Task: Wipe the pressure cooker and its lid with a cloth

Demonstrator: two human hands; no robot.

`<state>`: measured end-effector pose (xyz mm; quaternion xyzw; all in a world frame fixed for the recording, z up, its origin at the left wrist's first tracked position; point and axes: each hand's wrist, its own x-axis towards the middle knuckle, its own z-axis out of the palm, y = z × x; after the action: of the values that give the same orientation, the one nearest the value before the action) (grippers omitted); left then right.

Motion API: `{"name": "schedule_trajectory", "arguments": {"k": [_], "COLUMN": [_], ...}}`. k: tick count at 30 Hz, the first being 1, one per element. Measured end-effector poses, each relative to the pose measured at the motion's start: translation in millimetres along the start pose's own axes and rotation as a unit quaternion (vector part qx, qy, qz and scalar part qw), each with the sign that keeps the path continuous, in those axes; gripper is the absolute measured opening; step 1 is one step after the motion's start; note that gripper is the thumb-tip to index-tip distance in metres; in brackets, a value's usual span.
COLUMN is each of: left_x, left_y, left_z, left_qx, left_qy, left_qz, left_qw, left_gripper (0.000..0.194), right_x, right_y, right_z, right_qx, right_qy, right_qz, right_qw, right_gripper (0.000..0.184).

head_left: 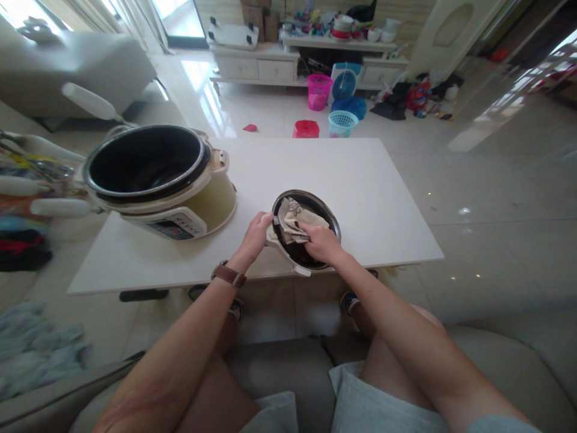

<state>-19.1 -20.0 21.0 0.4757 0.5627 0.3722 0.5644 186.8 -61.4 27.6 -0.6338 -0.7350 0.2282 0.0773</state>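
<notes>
A round lid (294, 252) with a dark inside and a shiny metal rim lies inside-up at the near edge of the white table, slightly tilted. My left hand (255, 236) grips its left rim, thumb on the upper side and the other fingers mostly hidden below. Inside the lid, my right hand (323, 243) presses a folded beige cloth (303, 218) with a dark print, fingers closed around it. To the left stands an electric pressure cooker (216, 207) without its lid, its dark inner pot (148, 161) showing and a control panel (178, 226) on its front.
Under the lid and cooker is a white table (369, 180). White-handled utensils (63, 208) crowd the cooker's left side. Beyond the table, a red stool (306, 128), a blue basket (342, 123) and a pink basket (319, 91) stand on the tiled floor near a cabinet (256, 65).
</notes>
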Motion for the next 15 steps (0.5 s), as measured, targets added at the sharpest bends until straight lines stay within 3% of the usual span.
{"name": "schedule_trajectory", "arguments": {"k": [7, 15], "left_x": [1, 3], "left_y": [0, -1], "left_z": [-0.1, -1.7], "left_qx": [0.005, 0.044], "left_qy": [-0.007, 0.007], "left_qz": [0.0, 0.05], "left_qw": [1.0, 0.998], "left_gripper": [0.034, 0.029], "right_x": [4, 0], "right_y": [13, -1], "right_z": [-7, 0], "right_qx": [-0.017, 0.013], "right_qy": [0.001, 0.022], "right_qz": [0.062, -0.003], "right_qw": [0.998, 1.0], "right_gripper": [0.061, 0.061]}}
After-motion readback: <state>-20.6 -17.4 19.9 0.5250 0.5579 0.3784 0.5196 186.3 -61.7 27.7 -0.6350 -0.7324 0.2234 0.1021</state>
